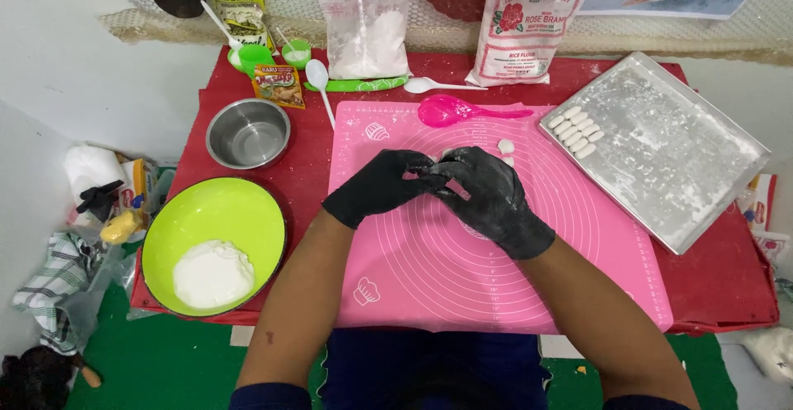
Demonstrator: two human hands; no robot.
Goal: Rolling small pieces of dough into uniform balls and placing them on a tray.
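Both my hands wear black gloves and meet over the pink silicone mat (429, 278). My left hand (382, 184) and my right hand (487, 191) press their fingertips together around a small bit of white dough, almost wholly hidden between them. Two small dough pieces (505, 146) lie on the mat just beyond my right hand. A lime green bowl (239, 203) to my left holds a lump of white dough (213, 273). On the right, a floured metal tray (686, 162) carries several shaped dough pieces (576, 132) in its near-left corner.
A steel bowl (248, 133), pink spoon (462, 111), white spoons (320, 84), two small green cups (256, 56), seasoning packets (279, 85) and flour bags (529, 26) stand at the back of the red table (727, 278). Cloths and clutter lie on the floor at left.
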